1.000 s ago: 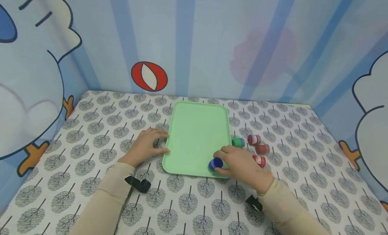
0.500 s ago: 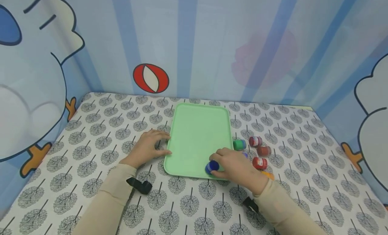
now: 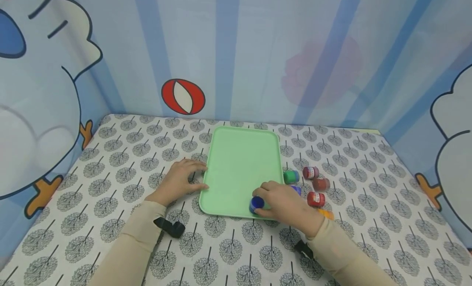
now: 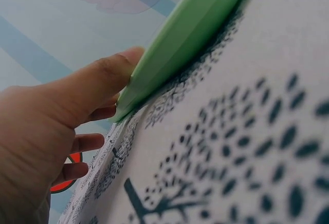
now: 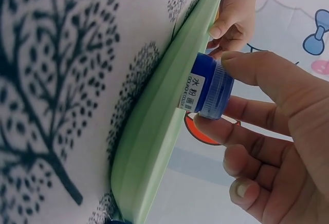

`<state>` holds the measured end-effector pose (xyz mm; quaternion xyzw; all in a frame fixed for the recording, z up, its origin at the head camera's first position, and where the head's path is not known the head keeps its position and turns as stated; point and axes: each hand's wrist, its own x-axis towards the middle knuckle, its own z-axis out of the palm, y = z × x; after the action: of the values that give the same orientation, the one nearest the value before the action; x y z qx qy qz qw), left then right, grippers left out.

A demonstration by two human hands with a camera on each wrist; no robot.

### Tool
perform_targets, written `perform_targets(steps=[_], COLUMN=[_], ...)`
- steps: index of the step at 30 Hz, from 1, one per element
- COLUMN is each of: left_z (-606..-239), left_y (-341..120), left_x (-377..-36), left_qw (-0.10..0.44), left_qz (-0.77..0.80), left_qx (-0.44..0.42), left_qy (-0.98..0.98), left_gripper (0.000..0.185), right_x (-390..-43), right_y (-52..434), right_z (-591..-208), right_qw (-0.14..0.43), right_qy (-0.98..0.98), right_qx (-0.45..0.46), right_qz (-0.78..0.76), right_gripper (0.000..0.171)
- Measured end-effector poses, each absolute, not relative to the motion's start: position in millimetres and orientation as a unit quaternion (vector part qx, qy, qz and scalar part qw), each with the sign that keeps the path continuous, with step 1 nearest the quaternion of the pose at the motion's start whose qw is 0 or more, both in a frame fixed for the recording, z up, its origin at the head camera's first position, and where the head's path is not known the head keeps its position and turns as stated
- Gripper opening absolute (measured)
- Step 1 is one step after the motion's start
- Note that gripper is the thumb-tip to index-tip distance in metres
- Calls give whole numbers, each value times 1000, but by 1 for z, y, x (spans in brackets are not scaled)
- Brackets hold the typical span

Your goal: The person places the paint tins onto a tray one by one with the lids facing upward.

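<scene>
Round blue jar (image 3: 257, 203) — lower, on smooth tray (image 3: 239, 167)

Red jars (image 3: 316, 198) beside green jar (image 3: 291, 176)

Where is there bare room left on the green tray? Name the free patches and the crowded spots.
The green tray is bare from its far rim down to the blue paint jar, which the right hand grips at the near right corner. The left hand touches the left rim. It is crowded on the cloth right of the tray, with the loose jars.
</scene>
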<state>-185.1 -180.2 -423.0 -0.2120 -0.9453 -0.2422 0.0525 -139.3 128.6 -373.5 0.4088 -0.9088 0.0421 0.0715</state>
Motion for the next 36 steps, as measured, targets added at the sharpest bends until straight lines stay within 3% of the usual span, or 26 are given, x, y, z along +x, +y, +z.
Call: perform_targets(steps=[17, 30, 36], left_z=[-431, -428, -428], left_y=[-181, -181, -181], left_x=[-182, -186, -185], left_qw=[54, 51, 50], left_qz=[-253, -262, -263], left_qx=[-212, -213, -213], left_qy=[-943, -940, -940], left_gripper=[57, 58, 57], right_x=[-145, -154, -157], right_y=[143, 163, 179], right_z=[-369, -366, -363], right_qw=[54, 106, 86], right_qy=[-918, -925, -940], right_qx=[388, 356, 312], right_qz=[57, 79, 107], right_gripper=[42, 28, 24])
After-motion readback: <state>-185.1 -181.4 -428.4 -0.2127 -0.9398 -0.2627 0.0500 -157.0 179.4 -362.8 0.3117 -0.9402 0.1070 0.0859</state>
